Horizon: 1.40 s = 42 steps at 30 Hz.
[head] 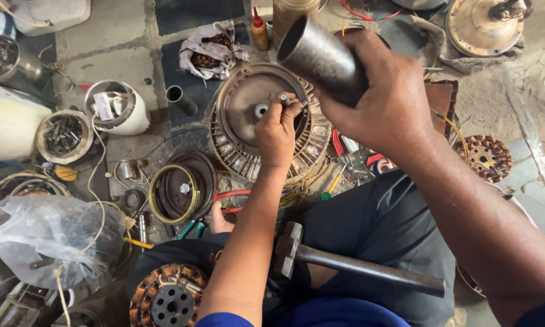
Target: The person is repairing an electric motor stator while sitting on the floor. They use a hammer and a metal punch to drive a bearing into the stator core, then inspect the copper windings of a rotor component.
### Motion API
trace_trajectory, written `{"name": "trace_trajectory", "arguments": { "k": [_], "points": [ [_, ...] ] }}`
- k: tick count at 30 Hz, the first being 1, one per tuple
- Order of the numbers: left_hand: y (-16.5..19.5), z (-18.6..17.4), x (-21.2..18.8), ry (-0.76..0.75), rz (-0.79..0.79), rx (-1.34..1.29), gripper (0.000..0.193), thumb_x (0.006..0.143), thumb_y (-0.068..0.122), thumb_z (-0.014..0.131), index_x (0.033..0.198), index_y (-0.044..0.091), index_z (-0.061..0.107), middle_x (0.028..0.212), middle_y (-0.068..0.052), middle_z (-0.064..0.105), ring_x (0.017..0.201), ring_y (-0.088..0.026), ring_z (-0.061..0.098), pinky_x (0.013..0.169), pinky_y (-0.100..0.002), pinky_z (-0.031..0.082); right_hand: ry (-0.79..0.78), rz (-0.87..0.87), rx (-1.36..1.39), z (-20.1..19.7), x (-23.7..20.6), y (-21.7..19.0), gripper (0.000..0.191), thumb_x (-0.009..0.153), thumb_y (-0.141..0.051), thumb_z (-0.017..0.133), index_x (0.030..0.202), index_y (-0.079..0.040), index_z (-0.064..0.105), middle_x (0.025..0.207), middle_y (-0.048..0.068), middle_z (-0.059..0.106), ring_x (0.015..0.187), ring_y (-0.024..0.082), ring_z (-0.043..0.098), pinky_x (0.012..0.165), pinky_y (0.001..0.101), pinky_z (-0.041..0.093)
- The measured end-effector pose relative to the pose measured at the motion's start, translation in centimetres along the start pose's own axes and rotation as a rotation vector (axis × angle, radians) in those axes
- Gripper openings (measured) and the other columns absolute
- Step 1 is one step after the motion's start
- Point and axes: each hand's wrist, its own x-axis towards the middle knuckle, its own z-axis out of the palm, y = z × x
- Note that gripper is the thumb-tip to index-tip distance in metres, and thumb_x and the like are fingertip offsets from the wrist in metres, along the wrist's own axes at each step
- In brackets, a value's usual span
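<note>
Evidently the left hand (276, 130) pinches a small metal pin (284, 99) just above the bearing hole at the centre of the round fan motor housing (242, 115), which lies flat on the floor for access. The right hand (388, 103) grips a steel tube (319, 57), tilted, raised clear. 1 hammer (345, 261) rests across the lap, within reach.
</note>
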Motion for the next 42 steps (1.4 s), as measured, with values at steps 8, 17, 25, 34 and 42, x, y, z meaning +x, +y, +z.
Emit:
{"name": "trace_trajectory", "arguments": {
  "k": [8, 17, 25, 34, 42],
  "points": [
    [0.0, 0.1, 0.0, -0.01, 0.022, 0.023, 0.017, 0.098, 0.017, 0.073, 0.108, 0.005, 0.066, 0.1, -0.01, 0.074, 0.09, -0.025, 0.076, 0.079, -0.034, 0.06, -0.077, 0.158, 0.027, -0.3, -0.9, 0.7, 0.051, 0.086, -0.02, 0.087, 0.125, 0.0, 0.061, 0.097, 0.018, 0.071, 0.091, 0.033, 0.075, 0.079, 0.0402, 0.058],
    [0.0, 0.0, -0.4, -0.043, 0.001, 0.119, 0.017, 0.097, 0.019, 0.075, 0.103, 0.006, 0.066, 0.097, -0.009, 0.075, 0.085, -0.025, 0.075, 0.073, -0.035, 0.058, -0.039, 0.035, 0.004, 1.5, -1.9, 0.2, 0.055, 0.08, -0.023, 0.088, 0.122, -0.002, 0.06, 0.103, 0.019, 0.07, 0.095, 0.039, 0.073, 0.083, 0.0446, 0.058],
    [0.1, -0.7, 0.1, -0.023, -0.13, -0.015, 0.009, 0.101, 0.012, 0.07, 0.106, 0.007, 0.067, 0.09, -0.01, 0.073, 0.08, -0.021, 0.074, 0.072, -0.035, 0.057, -0.18, 0.256, -0.278, 1.5, -3.0, 2.6, 0.048, 0.082, -0.027, 0.083, 0.115, -0.002, 0.06, 0.088, 0.021, 0.069, 0.083, 0.041, 0.07, 0.075, 0.0502, 0.055],
    [-0.4, 0.1, 0.2, -0.05, 0.068, 0.109, 0.017, 0.098, 0.022, 0.075, 0.105, 0.008, 0.067, 0.1, -0.01, 0.074, 0.089, -0.028, 0.074, 0.076, -0.036, 0.058, -0.067, 0.12, -0.119, -0.4, -2.0, 1.4, 0.055, 0.083, -0.022, 0.086, 0.126, -0.003, 0.058, 0.095, 0.019, 0.07, 0.088, 0.04, 0.07, 0.078, 0.0466, 0.055],
    [-0.4, -0.5, 0.1, -0.087, -0.007, 0.144, 0.015, 0.101, 0.021, 0.07, 0.11, 0.009, 0.07, 0.101, -0.013, 0.072, 0.088, -0.032, 0.073, 0.075, -0.038, 0.058, -0.425, 0.227, -0.338, 2.4, -2.5, 2.1, 0.065, 0.068, -0.031, 0.089, 0.119, -0.003, 0.059, 0.084, 0.019, 0.07, 0.077, 0.041, 0.071, 0.067, 0.0502, 0.055]
  ]
}}
